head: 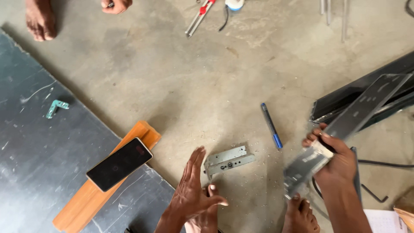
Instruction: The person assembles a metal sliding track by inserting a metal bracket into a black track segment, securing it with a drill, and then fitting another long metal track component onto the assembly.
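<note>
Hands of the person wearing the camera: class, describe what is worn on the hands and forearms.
Nothing is worn. The left hand and right hand are bare: no gloves, rings, watch or bracelets visible. Both forearms are uncovered to the picture's lower edge, with no sleeves showing.

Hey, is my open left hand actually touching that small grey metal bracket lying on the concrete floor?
Apart. In the head view, the open left hand is raised beside the small grey metal bracket, and a strip of bare concrete floor shows between the fingertips and the bracket's near end.

A dark-screened rectangular phone (119, 164) lies tilted on an orange wooden block (92, 196)
</note>
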